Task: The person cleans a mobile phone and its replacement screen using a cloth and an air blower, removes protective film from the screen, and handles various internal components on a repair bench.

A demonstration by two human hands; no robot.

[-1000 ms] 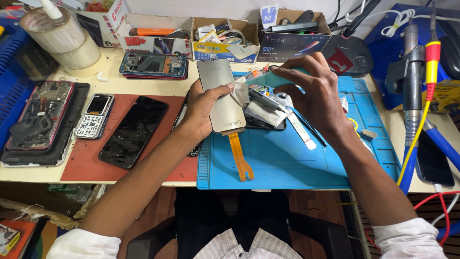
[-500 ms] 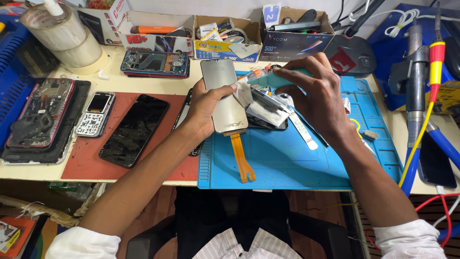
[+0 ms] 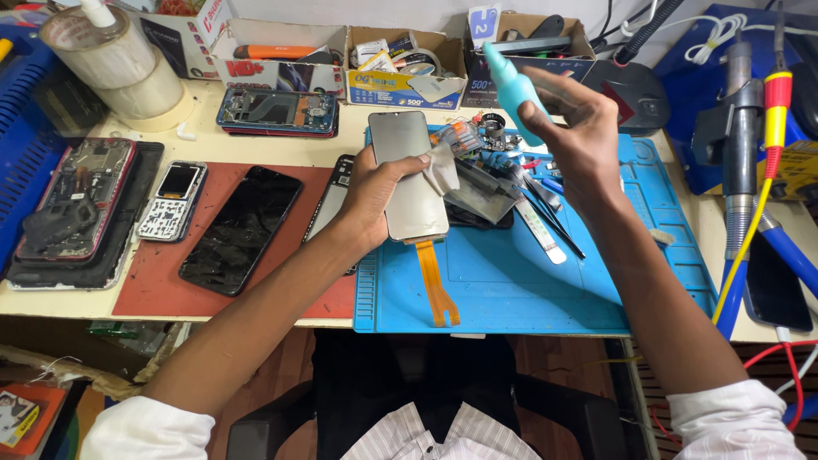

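Over the blue mat [image 3: 528,290], left hand [image 3: 371,200] was clamped around a grey phone screen [image 3: 409,175], thumb pinning a small white cloth [image 3: 441,166] to its right edge. Screen was held just above the mat, tilted up toward the camera; its orange flex cable [image 3: 434,285] hung down and lay across the mat. Right hand [image 3: 579,136] was raised above the tool clutter, fingers closed on a teal squeeze bottle [image 3: 511,85], nozzle pointing up and away from the screen.

Risks, as I judged them: the flex cable was loose and exposed, so any twist or tug of the screen could crease or tear it. Too much liquid from the bottle could run down into the cable connector. Tweezers [image 3: 545,204] and small parts sat right beside the screen; setting it down there could scratch it.
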